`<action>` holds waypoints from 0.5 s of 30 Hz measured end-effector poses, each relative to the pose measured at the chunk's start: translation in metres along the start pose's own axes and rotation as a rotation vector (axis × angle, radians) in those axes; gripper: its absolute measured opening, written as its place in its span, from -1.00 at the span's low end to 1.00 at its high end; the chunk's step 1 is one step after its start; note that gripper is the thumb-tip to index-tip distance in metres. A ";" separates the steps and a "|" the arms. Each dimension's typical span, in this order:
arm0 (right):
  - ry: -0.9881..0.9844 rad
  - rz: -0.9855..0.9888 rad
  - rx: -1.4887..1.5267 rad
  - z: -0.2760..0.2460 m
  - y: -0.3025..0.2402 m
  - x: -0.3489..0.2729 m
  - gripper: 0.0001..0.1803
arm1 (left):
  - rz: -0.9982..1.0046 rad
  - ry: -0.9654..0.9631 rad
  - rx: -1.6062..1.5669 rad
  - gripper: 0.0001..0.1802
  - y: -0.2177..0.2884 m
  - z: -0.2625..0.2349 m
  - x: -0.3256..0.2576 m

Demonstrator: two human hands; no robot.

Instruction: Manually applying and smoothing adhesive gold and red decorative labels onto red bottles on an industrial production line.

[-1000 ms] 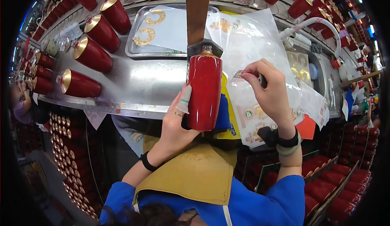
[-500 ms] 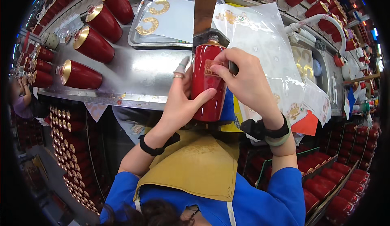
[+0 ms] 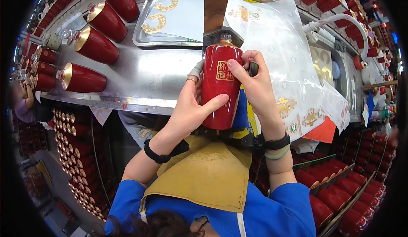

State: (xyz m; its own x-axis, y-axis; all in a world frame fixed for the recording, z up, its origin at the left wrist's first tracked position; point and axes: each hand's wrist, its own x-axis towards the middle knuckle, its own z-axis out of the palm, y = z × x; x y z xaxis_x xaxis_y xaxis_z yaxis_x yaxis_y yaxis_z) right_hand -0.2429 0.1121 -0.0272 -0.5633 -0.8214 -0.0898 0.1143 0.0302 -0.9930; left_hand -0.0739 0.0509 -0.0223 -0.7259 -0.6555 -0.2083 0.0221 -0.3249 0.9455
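A glossy dark red bottle with a gold shoulder and a clear neck leans in a dark holder in front of me. On its face sits a square gold decal. My left hand wraps the bottle's left side, thumb across the lower front; one of its fingers wears a pale cover. At the upper right, my right hand grips the bottle, its thumb at the decal's right edge and its fingers curled round the side. A dark knob shows beside those fingers.
Several red bottles lie on the metal bench at left. A tray holds a sheet with gold crescents. Plastic-covered decal sheets lie at right, below a curved white pipe. A wooden post rises behind the holder.
My right hand has moved from over the decal to the bottle's right side, its pinch loosened into a grip. The gold decal now shows almost fully. My left hand keeps its hold.
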 end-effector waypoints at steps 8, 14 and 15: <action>0.006 0.050 0.107 -0.003 0.001 0.000 -0.64 | -0.001 -0.028 -0.031 0.07 -0.003 -0.004 0.001; 0.011 0.067 0.090 -0.002 0.008 -0.009 -0.63 | -0.005 -0.019 -0.084 0.08 -0.002 -0.003 -0.001; 0.009 0.055 0.086 -0.002 0.008 -0.010 -0.63 | -0.001 -0.027 -0.070 0.07 -0.002 -0.003 -0.001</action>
State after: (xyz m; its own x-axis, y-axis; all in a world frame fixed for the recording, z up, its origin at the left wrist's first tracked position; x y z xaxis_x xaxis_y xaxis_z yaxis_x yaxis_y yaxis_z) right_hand -0.2382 0.1220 -0.0340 -0.5615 -0.8146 -0.1452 0.2152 0.0257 -0.9762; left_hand -0.0710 0.0501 -0.0246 -0.7439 -0.6372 -0.2012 0.0688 -0.3726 0.9254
